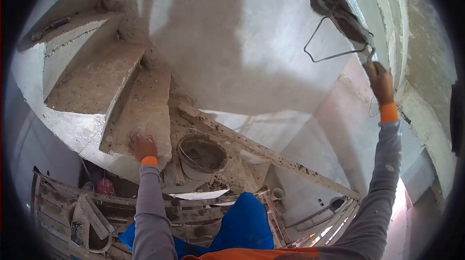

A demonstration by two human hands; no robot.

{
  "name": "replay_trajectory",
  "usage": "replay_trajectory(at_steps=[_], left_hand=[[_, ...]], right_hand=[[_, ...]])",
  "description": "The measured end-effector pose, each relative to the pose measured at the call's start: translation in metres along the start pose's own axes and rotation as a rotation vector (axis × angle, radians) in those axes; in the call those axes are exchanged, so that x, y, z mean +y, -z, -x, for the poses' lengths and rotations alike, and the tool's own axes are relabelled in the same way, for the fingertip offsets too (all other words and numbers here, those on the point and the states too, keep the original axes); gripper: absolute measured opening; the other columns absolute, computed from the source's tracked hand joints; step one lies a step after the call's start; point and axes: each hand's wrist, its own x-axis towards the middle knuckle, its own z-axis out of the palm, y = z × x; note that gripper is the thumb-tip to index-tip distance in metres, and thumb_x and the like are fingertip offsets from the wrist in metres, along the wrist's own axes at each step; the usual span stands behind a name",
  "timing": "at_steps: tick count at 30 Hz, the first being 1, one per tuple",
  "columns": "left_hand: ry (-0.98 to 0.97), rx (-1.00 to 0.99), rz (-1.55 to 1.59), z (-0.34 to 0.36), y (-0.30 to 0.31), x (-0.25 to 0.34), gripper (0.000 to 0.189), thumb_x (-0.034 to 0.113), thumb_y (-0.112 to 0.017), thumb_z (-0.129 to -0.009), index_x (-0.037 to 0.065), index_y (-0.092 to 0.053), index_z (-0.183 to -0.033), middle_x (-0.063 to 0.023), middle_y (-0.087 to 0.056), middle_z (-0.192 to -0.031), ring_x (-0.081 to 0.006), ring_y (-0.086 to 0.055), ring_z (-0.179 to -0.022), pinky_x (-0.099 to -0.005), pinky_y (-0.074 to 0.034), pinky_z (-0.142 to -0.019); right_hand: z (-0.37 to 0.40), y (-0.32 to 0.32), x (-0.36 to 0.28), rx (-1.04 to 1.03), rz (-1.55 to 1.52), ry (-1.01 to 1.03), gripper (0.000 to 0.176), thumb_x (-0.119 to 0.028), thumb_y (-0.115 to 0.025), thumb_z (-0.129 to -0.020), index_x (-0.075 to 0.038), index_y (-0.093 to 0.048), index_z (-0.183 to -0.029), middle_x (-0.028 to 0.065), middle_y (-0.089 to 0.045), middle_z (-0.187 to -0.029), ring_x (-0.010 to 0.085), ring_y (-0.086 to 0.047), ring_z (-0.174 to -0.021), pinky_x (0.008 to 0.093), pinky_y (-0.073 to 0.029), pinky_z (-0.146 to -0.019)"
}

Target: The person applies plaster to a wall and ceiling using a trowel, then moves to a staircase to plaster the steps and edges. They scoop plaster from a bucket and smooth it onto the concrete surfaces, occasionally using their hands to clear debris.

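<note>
My left hand (142,146) rests flat on a dusty concrete stair step (147,110), its fingers spread and nothing in them. High on the right, my right hand (380,82) reaches up to the rough edge of an opening in the plastered surface. Its fingers are closed, and what they hold is too small to make out. Just above those fingers, a bent metal rod (317,60) juts out from the edge in an angular loop. A bucket (202,156) of grey mortar stands to the right of my left hand.
Curved stairs (92,80) rise at the upper left. A long mortar-spattered plank (271,151) slants down to the right. Below are wooden slats (53,211), a red round object (105,187) and a wooden-sided piece (89,221). A pale plastered wall (213,32) fills the centre.
</note>
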Motion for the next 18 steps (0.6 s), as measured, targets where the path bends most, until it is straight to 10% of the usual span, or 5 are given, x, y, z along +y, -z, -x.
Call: replay_trajectory(at_steps=[18], left_hand=[[-0.045,0.075,-0.033,0.002,-0.008,0.000,0.054,0.048,-0.044,-0.089,0.005,-0.051,-0.123,-0.0118,-0.044,-0.132,-0.0294,-0.042,-0.122,-0.0469,-0.027,-0.105]], right_hand=[[-0.025,0.030,-0.050,0.086,-0.040,-0.053,0.032,-0.031,-0.057,-0.088,0.001,-0.059,-0.091,0.0211,-0.061,-0.078,0.0394,-0.059,-0.071,0.0418,-0.046,-0.060]])
